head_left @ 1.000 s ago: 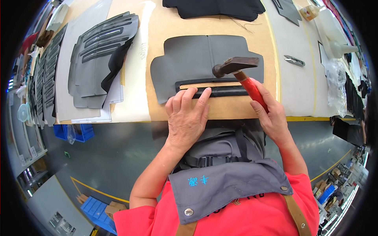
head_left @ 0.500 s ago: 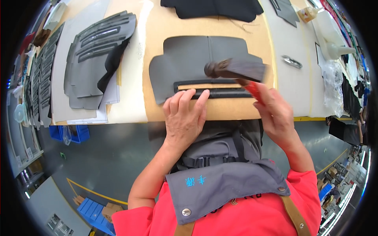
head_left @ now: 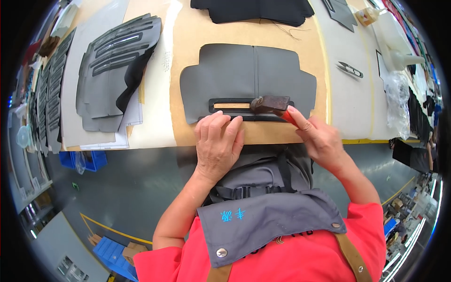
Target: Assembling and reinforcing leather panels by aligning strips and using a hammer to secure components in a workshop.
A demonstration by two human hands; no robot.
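A grey panel (head_left: pixel 225 77) of sheet material, with a seam down its middle, lies on the table in front of me. Near its close edge is a long slot framed by a black strip (head_left: pixel 211 104). My right hand (head_left: pixel 322 141) is wrapped round the red handle of a hammer (head_left: pixel 270 104). The hammer's dark metal head is over the strip, hiding the right part of the slot; whether it touches cannot be told. My left hand (head_left: pixel 217 143) holds nothing; its fingertips rest on the panel's near edge, left of the hammer.
Stacked grey slotted panels (head_left: pixel 105 94) lie at the left. Black fabric (head_left: pixel 263 10) is at the far side. Thread snips (head_left: pixel 350 69), a small bottle (head_left: pixel 367 17), a nozzle bottle (head_left: pixel 405 60) and a clear plastic bag (head_left: pixel 397 101) are on the right. A blue crate (head_left: pixel 97 160) sits below the table.
The hammer has come down and nearer, onto or just above the black strip. The panel has shifted slightly right, and my left fingertips are a little closer to me.
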